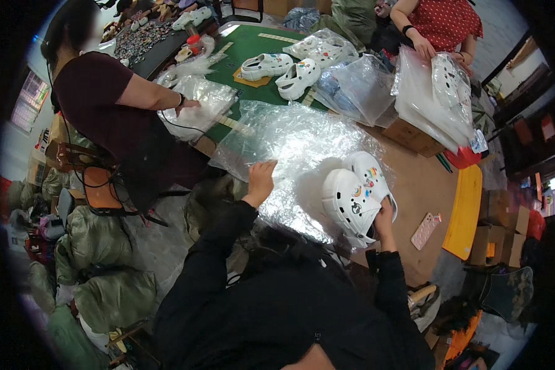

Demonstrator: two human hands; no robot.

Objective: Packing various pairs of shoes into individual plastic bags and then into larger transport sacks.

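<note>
Black jacket (277, 302) | right hand (385, 223) | white clogs (345, 194) held, extending leftward from grip

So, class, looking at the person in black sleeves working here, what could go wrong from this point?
1. The right hand alone grips the pair of white clogs, so one might slip free.
2. The raised colourful charms on the clogs could snag on the thin, crinkled clear plastic beside them.
3. The pink-cased phone lies near the right forearm, so a wide swing might knock it.
</note>
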